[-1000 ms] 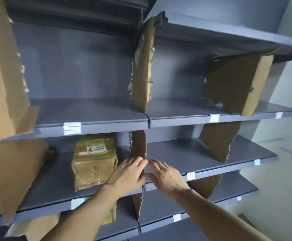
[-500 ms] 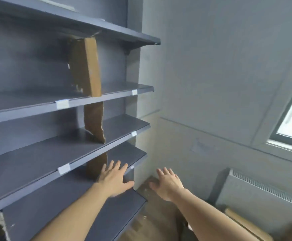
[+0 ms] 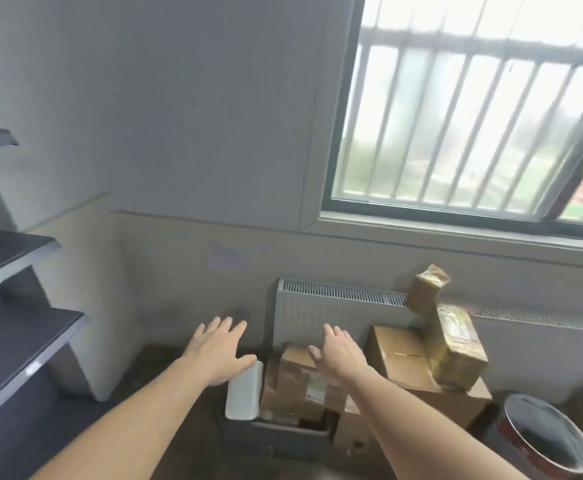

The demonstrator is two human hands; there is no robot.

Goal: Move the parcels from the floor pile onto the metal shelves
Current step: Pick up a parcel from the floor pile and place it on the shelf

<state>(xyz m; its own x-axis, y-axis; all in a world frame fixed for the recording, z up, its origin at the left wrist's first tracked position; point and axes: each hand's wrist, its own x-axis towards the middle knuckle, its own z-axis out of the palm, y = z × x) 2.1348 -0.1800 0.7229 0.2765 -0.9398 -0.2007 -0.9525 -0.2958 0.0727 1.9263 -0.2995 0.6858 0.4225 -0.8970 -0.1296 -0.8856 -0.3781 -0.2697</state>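
A pile of parcels sits on the floor against the radiator: a white flat parcel (image 3: 243, 393), a brown box (image 3: 300, 382), a larger brown carton (image 3: 399, 355), a tape-wrapped yellow parcel (image 3: 456, 348) and a small box (image 3: 425, 289) on top. My left hand (image 3: 219, 351) hovers with fingers spread just above the white parcel. My right hand (image 3: 338, 351) is stretched out flat over the brown box. Neither holds anything. The metal shelves (image 3: 23, 327) show at the left edge.
A white radiator (image 3: 335, 306) runs along the wall under a barred window (image 3: 456, 116). A round dark bucket (image 3: 546, 441) stands on the floor at the right. A grey low tray edge (image 3: 283, 431) fronts the pile.
My view has swung right from the shelves to the floor pile under the window. Both hands, still empty, have moved away from the shelf toward the parcels.
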